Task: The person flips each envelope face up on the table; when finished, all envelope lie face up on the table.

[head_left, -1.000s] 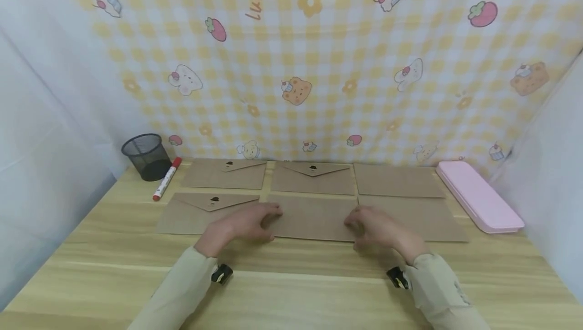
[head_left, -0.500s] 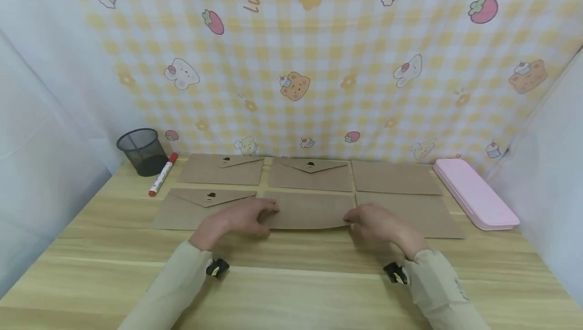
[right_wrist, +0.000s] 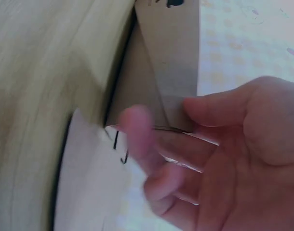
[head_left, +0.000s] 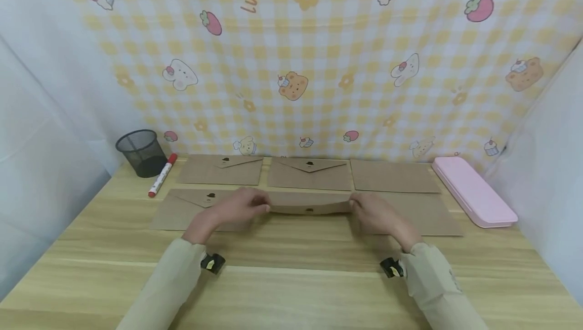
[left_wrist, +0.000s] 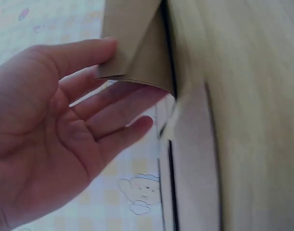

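Left hand [head_left: 237, 207] and right hand [head_left: 375, 213] pinched opposite ends of the near row's middle envelope [head_left: 309, 200], thumbs against its flap side. Flat on the table [head_left: 296, 299] a second earlier, its near edge had risen, revealing the flap; it seemed partway turned over.

Curtained desk nook, wooden table [head_left: 296, 294], yellow checked backdrop [head_left: 314, 51] (a cartoon print), white drapes [head_left: 45, 117] either side

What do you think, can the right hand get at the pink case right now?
Probably yes, if the right hand lets go of the envelope it pinches; only flat envelopes lie between it and the pink case.
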A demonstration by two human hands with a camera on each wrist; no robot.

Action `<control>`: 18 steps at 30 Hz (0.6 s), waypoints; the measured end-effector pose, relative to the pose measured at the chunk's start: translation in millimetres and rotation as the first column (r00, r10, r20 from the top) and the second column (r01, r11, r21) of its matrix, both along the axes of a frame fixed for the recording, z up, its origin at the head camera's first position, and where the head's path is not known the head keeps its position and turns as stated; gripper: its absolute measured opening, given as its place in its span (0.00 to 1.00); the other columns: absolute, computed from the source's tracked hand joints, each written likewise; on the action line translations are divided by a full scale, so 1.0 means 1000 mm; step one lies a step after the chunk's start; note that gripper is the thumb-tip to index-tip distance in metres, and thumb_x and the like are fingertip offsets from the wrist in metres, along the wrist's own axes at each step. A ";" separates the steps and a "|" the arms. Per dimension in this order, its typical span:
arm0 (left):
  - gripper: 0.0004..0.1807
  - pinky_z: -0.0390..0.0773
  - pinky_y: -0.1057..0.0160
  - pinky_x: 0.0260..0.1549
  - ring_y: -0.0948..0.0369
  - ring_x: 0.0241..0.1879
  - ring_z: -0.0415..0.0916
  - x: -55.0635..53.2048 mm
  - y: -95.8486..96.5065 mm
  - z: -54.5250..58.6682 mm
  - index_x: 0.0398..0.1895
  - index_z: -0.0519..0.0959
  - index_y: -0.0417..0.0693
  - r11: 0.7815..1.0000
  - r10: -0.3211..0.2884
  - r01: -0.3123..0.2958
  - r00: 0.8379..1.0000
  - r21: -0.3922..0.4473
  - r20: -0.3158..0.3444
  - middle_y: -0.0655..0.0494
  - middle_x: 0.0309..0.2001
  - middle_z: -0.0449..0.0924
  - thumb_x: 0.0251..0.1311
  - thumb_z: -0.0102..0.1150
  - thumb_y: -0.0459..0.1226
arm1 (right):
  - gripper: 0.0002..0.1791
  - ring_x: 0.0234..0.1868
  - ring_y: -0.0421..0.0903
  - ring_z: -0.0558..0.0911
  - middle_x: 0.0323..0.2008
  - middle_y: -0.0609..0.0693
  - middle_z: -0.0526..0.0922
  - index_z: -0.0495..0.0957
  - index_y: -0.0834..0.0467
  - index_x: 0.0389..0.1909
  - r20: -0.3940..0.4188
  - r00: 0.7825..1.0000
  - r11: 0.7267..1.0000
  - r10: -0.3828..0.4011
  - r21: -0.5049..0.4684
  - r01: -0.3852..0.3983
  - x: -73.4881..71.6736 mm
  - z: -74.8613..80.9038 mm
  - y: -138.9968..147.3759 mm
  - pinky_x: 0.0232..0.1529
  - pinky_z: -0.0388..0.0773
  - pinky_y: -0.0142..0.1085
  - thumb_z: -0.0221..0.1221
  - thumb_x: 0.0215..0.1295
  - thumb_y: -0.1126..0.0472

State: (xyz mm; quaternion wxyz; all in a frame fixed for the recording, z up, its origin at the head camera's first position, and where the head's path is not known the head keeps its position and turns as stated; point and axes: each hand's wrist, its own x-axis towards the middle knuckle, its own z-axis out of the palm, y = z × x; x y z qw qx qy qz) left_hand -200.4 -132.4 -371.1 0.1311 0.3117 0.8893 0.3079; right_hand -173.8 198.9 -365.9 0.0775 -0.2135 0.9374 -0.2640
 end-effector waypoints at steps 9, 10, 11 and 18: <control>0.14 0.71 0.63 0.26 0.60 0.28 0.72 -0.004 0.007 -0.007 0.32 0.65 0.41 0.945 0.306 -0.305 0.952 0.120 0.010 0.52 0.27 0.73 0.62 0.57 0.41 | 0.11 0.12 0.43 0.74 0.22 0.52 0.75 0.63 0.65 0.37 0.031 0.989 0.975 -0.147 -0.166 0.150 -0.003 -0.004 0.007 0.20 0.69 0.34 0.47 0.72 0.59; 0.16 0.67 0.64 0.22 0.61 0.24 0.67 -0.004 0.008 -0.008 0.30 0.63 0.42 0.932 0.339 -0.337 0.941 0.132 0.009 0.54 0.22 0.68 0.61 0.58 0.41 | 0.11 0.12 0.43 0.75 0.23 0.52 0.75 0.62 0.65 0.37 0.027 0.989 0.974 -0.149 -0.171 0.151 -0.003 -0.004 0.008 0.21 0.69 0.33 0.48 0.71 0.59; 0.18 0.63 0.65 0.20 0.62 0.21 0.62 -0.004 0.009 -0.008 0.28 0.61 0.42 0.920 0.366 -0.363 0.930 0.145 0.004 0.55 0.19 0.62 0.60 0.60 0.42 | 0.12 0.12 0.43 0.75 0.22 0.52 0.75 0.62 0.64 0.36 0.028 0.988 0.972 -0.153 -0.174 0.155 -0.003 -0.004 0.008 0.20 0.68 0.33 0.48 0.71 0.58; 0.28 0.56 0.69 0.18 0.64 0.15 0.49 -0.005 0.011 -0.011 0.13 0.54 0.48 0.882 0.435 -0.398 0.893 0.253 -0.112 0.60 0.13 0.48 0.58 0.62 0.43 | 0.20 0.11 0.49 0.75 0.10 0.49 0.70 0.65 0.59 0.19 0.037 0.974 0.955 -0.222 -0.193 0.225 -0.006 -0.005 0.005 0.11 0.54 0.29 0.47 0.71 0.54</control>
